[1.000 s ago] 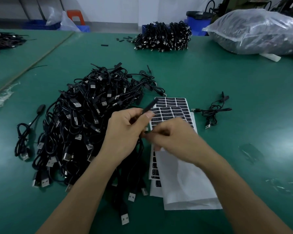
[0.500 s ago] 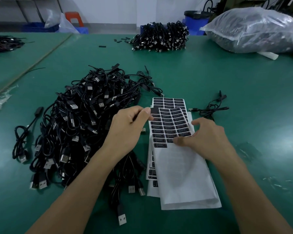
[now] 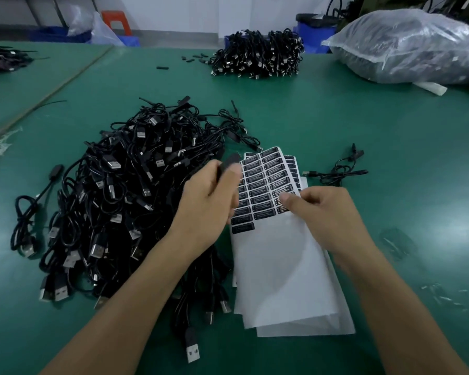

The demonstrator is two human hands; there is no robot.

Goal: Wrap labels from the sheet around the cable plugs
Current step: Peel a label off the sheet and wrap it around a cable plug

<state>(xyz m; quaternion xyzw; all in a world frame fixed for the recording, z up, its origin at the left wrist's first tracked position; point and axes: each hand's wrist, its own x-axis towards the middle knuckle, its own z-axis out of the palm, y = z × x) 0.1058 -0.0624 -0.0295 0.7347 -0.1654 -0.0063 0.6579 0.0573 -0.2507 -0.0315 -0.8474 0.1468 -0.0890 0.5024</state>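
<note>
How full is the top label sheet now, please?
Partly used: the label sheet has black labels only on its far part; its near part is bare white backing.

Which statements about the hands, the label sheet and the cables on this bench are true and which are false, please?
1. The left hand holds a black plug. True.
2. The right hand lies flat on the table. False: it pinches the label sheet at its right edge.
3. The cable pile lies right of the sheet. False: it lies left of it.
4. A plastic bag sits at the far right. True.
5. Labels fill the whole sheet. False: its near part is bare backing.
</note>
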